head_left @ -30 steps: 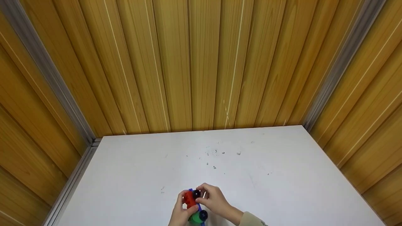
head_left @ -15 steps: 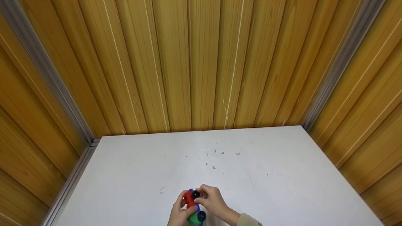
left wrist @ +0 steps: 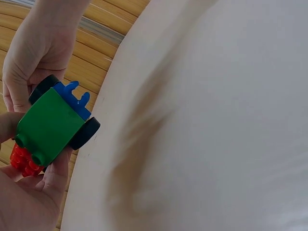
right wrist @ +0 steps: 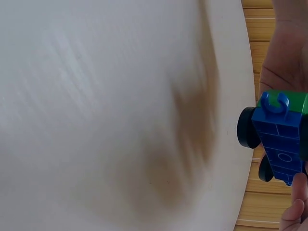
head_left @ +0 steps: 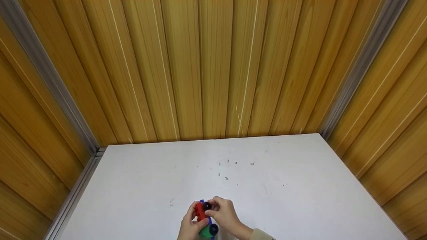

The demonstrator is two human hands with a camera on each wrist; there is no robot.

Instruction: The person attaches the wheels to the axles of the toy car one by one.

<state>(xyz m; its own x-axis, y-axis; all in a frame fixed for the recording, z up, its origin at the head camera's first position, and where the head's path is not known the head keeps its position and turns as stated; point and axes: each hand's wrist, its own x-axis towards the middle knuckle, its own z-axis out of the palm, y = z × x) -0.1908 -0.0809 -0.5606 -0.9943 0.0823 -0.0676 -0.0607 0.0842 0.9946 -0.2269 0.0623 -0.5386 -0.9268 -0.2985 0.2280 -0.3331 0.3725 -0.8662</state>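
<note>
**Toy block car held in both hands, wheels on, low at the near table edge**

The wide white table top fills the lower half of the head view, backed by vertical yellow-brown wooden wall panels across the upper half. A few small dark specks mark the table's middle. No box, tray or other container shows in any view, so nothing is held inside anything.

At the bottom centre of the head view both hands meet around a small plastic toy car built of blocks: a blue wheeled base, a green block and a red studded block on it, with black round wheels. By my judgement the build is well along. The left wrist view shows green and red blocks seated on the blue chassis, and the right wrist view shows the underside with two wheels fitted. The far end of the toy is hidden by fingers, so I cannot say whether anything remains to be pressed on.

The left hand has its fingers curled round the car's side. The right hand pinches the car's upper end beside a black wheel. A beige sleeve cuff shows at the lower edge.
</note>
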